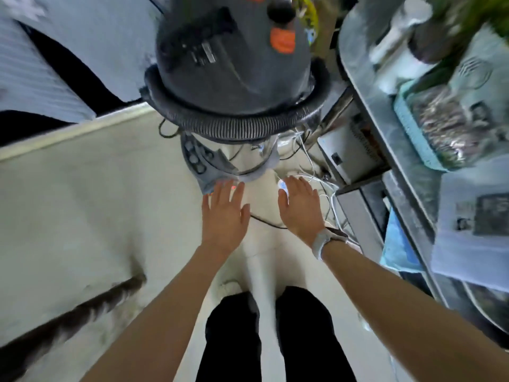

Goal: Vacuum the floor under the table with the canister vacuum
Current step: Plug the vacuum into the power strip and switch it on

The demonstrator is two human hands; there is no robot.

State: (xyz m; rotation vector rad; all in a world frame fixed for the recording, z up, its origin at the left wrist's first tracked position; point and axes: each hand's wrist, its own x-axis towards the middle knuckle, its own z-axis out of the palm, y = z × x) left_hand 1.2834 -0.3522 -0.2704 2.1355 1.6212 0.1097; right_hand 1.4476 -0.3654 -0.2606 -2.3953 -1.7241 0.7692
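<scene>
— Hands?
— Left hand (pixel 224 213) and right hand (pixel 300 208): fingers straight, spread, gripping nothing.
— Canister vacuum (pixel 234 59)?
— On the floor (pixel 96 188) ahead of both hands, beside the table (pixel 366 86) — hose (pixel 234 125) coiled round it.

1. Grey power strip (pixel 202 161) with round buttons on the pale floor, partly hidden, a red light at its near end.
2. White and black cables (pixel 308 161) tangled beside it.
3. Teal basket (pixel 413 133) on the metal shelf (pixel 366 86), holding what may be foil-wrapped packets; blurred.
4. Blue cloth (pixel 396 244) draped lower down.
5. White box (pixel 349 153) under the shelf edge.
6. Printed paper (pixel 473 224) at right.
</scene>
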